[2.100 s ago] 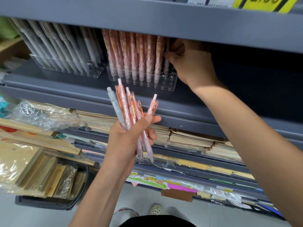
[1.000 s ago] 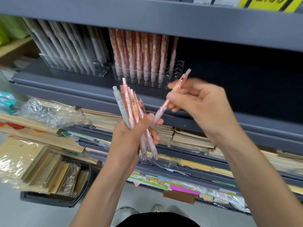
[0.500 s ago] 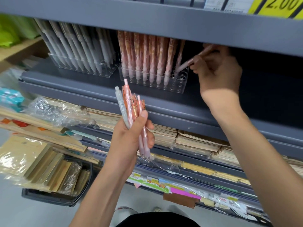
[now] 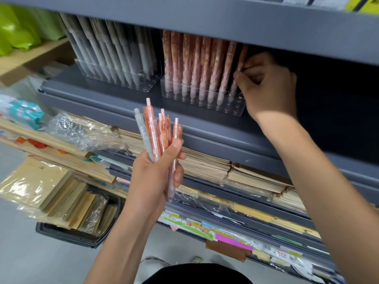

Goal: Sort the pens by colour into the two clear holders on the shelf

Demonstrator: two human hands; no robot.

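Observation:
Two clear holders stand side by side on the grey shelf. The left holder is packed with grey pens; the right holder carries several orange-pink pens. My right hand reaches under the upper shelf and pinches one orange-pink pen standing at the right end of that holder. Lower down, my left hand grips a bundle of pens: one grey pen on the left and several orange-pink ones, tips pointing down.
The upper shelf's front edge hangs low over the holders. Below the pen shelf lie stacked paper packs and wrapped wooden boards. A black bin of wrapped packs stands on the floor at left. Green packaging fills the top left.
My right hand pulled one orange-pink pen out of the bundle, carried it up under the shelf, and now holds it upright at the right end of the right holder. The left hand stayed put.

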